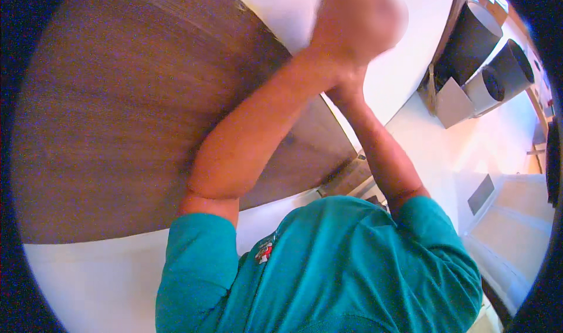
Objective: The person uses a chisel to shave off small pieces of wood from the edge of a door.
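The board (pixel 117 116) looks like matt, grained wood; the white surface (pixel 410 57) beside it looks smooth; the shirt (pixel 340 262) is matt cloth; the floor (pixel 475 142) looks glossy.

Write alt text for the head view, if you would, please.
The left hand and right hand of a person in a teal shirt overlap near a brown wood-grained panel; blur hides whether they hold anything. Dark cylinders sit at the right.

One broad, flat, dark brown wood-grained panel (pixel 117 116). Its face is spread across the left of the view and marked by fine streaks; its right-hand edge is set diagonally and partly hidden.
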The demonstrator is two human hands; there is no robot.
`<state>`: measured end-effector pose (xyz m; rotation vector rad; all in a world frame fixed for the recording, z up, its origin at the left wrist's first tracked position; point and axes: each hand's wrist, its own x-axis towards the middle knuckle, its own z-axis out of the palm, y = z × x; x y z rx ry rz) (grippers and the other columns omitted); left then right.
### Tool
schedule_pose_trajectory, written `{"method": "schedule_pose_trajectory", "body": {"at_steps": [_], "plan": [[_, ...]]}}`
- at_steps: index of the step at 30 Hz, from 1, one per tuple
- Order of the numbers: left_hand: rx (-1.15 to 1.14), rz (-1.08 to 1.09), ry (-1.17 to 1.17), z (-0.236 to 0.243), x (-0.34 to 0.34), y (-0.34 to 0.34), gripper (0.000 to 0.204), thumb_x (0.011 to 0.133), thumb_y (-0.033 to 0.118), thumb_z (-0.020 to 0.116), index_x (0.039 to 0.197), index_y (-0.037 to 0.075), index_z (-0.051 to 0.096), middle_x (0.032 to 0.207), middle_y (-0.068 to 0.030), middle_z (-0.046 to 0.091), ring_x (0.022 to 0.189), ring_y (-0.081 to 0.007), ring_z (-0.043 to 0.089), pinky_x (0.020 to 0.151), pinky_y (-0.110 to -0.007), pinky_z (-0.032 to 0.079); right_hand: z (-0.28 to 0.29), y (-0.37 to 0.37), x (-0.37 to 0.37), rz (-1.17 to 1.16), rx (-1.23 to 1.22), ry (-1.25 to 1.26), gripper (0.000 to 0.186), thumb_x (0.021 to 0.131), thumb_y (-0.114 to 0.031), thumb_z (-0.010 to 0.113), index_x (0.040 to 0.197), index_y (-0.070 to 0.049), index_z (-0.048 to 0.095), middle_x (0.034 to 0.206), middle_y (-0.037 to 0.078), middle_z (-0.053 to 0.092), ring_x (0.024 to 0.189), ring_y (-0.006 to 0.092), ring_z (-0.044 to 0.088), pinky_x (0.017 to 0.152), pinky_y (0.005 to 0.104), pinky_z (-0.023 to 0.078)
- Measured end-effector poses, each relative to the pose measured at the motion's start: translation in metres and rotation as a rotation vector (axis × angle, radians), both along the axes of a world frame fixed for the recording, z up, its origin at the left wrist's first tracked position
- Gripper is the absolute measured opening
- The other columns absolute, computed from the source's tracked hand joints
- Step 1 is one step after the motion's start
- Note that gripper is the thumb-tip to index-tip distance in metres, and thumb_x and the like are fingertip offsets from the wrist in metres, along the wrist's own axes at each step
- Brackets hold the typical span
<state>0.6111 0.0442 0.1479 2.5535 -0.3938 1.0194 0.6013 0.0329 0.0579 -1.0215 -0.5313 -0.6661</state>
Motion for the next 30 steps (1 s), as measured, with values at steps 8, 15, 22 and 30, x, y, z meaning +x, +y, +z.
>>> {"method": "schedule_pose_trajectory", "body": {"at_steps": [8,15,22,30], "plan": [[-0.100,-0.320,-0.007,0.049,-0.035,-0.025,0.017,0.080,0.014,0.070,0.069,0.007,0.061,0.060,-0.0096,0.062,0.054,-0.0213,0.060,0.050,-0.034,0.048,0.018,-0.025,-0.024,0.070,0.049,0.078,0.014,0.079,-0.014,0.071,0.080,-0.002,0.063,0.079,0.004,0.069,0.072,0.0160,0.063,0.066,0.0317,0.050],[-0.047,-0.307,-0.162,0.074,-0.055,-0.027,0.023,0.086,0.004,0.068,0.066,0.005,0.055,0.052,-0.0031,0.054,0.044,-0.0070,0.050,0.037,-0.022,0.037,0.000,-0.017,-0.002,-0.034,-0.291,-0.019,0.037,0.078,-0.015,0.076,0.106,-0.001,0.057,0.104,0.012,0.063,0.094,0.0223,0.057,0.080,0.0375,0.048],[-0.196,-0.495,-0.207,0.055,-0.032,-0.009,0.023,0.084,0.002,0.068,0.065,0.005,0.056,0.051,-0.0033,0.053,0.043,-0.0068,0.050,0.037,-0.023,0.038,0.012,-0.012,-0.004,-0.024,-0.352,0.069,0.042,0.073,-0.020,0.081,0.103,-0.002,0.056,0.100,0.010,0.062,0.092,0.0198,0.055,0.077,0.0351,0.047],[-0.163,-0.430,-0.161,0.043,-0.022,-0.004,0.021,0.084,0.001,0.068,0.065,0.004,0.057,0.052,-0.0062,0.057,0.046,-0.0090,0.056,0.040,-0.023,0.044,-0.024,-0.004,0.010,-0.051,-0.312,-0.017,0.048,0.074,-0.018,0.080,0.111,-0.001,0.056,0.103,0.010,0.062,0.097,0.0229,0.056,0.083,0.0366,0.048]]}}
